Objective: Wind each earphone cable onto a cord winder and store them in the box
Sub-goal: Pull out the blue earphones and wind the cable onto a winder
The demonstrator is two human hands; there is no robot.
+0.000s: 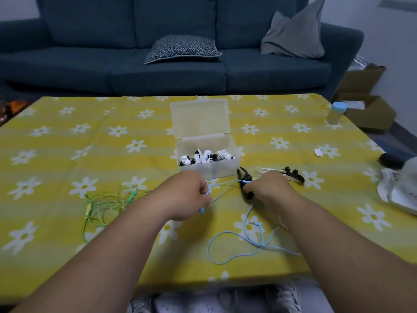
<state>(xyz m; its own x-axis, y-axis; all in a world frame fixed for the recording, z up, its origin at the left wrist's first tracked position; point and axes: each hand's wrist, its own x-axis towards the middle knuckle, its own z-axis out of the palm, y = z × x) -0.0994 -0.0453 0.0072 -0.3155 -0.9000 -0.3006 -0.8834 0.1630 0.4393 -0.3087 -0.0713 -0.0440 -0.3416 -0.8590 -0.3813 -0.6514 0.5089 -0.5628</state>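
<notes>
Right now we have both hands out over the table (pixel 67 154), just in front of the box (pixel 209 171). Our left hand (pixel 188 196) is curled, its fingers pinching the blue earphone cable (pixel 225 236); a short blue piece pokes out below the fist. Our right hand (pixel 269 188) has its fingers closed round the near end of the black cord winder (pixel 244 177), whose forked far end points toward the box's right near corner. From the left fingers the blue cable runs right to the winder and meets it at the middle. The rest of the cable drops from the right hand toward the near edge of the table and lies there in loose loops, with its jack plug (pixel 255 223) lying between our forearms.

The box stands open, lid tipped up on its far side, with black and white wound winders inside. Just right of it, past our right hand, lie a white winder (pixel 265 170) and a black winder (pixel 295 177), touching each other. The green earphone cable (pixel 101 199) lies in a loose tangle on the table, left of our left hand. A blue-capped bottle (pixel 335 114) stands at the far right corner, and a dark sofa (pixel 158 71) sits beyond the table.
</notes>
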